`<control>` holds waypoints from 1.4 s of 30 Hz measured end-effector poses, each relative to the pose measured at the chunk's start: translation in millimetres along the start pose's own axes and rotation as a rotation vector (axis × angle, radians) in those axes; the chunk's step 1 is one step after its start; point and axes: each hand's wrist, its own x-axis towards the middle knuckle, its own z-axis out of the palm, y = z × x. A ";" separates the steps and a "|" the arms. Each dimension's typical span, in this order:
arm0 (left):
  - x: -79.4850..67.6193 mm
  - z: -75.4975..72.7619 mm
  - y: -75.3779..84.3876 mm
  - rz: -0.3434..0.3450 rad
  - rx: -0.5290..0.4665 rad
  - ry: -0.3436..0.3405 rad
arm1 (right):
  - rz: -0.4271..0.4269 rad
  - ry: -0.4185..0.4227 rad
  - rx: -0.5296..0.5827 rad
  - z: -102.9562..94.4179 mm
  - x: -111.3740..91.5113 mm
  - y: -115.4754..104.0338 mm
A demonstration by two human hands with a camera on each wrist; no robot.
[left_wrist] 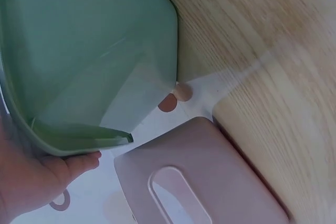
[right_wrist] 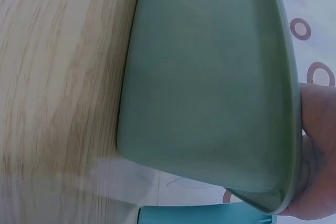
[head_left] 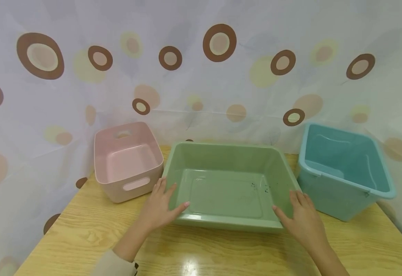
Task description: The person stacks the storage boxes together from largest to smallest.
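Note:
A wide green plastic basin sits on the wooden table in the middle of the head view. My left hand rests on its near left corner, fingers spread along the side rim and thumb reaching over the front rim. At the near right corner, my right hand lies on the rim with its thumb pointing inward over the basin. Both wrist views show the outer wall of the green basin, with each hand up at the rim. Small dark specks mark the basin's floor toward the right.
Left of the basin stands a pink basket with oval handle holes, close to my left fingers. To the right is a deeper teal bin, tilted in this view. A curtain with brown ring patterns hangs behind the table.

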 end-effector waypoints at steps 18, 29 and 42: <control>-1.2 -3.2 -8.8 0.126 -0.066 0.200 | -0.151 0.106 0.130 13.0 -7.5 -51.3; -7.9 -8.2 -29.6 0.237 -0.089 0.383 | -0.243 0.111 0.185 28.1 -7.4 -94.3; -10.7 -28.9 -65.7 0.339 0.003 0.592 | -0.290 0.048 0.358 45.0 0.6 -145.3</control>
